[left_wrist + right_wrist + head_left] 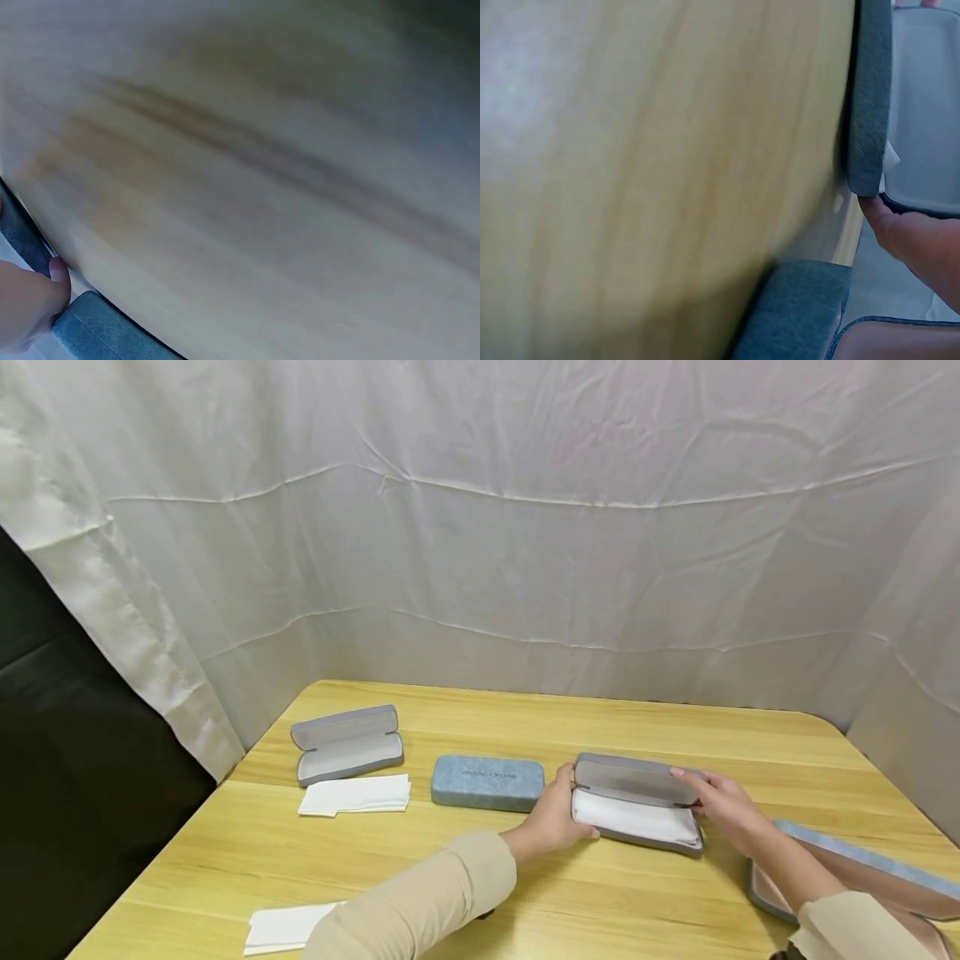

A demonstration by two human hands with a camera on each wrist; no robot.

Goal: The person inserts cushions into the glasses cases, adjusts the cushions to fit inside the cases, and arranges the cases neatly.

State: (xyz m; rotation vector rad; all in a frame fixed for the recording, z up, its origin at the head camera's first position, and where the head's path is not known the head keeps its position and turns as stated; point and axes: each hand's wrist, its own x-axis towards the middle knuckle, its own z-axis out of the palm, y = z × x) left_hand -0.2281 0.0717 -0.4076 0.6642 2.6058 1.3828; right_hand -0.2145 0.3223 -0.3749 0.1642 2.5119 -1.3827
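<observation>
An open grey glasses case, lid raised at the back, lies between my hands. Inside its base is a folded white cloth. My left hand grips the left end, thumb along the front edge. At the other end, my right hand holds the lid's right corner between thumb and fingers. The right wrist view shows the case's grey side with the right hand at its corner. A closed blue glasses case lies just left of my left hand.
Farther left stands another open grey case, with a folded white cloth in front. Another white cloth lies by the front, partly behind my left sleeve. An open blue case sits under my right forearm. Curtains surround the table.
</observation>
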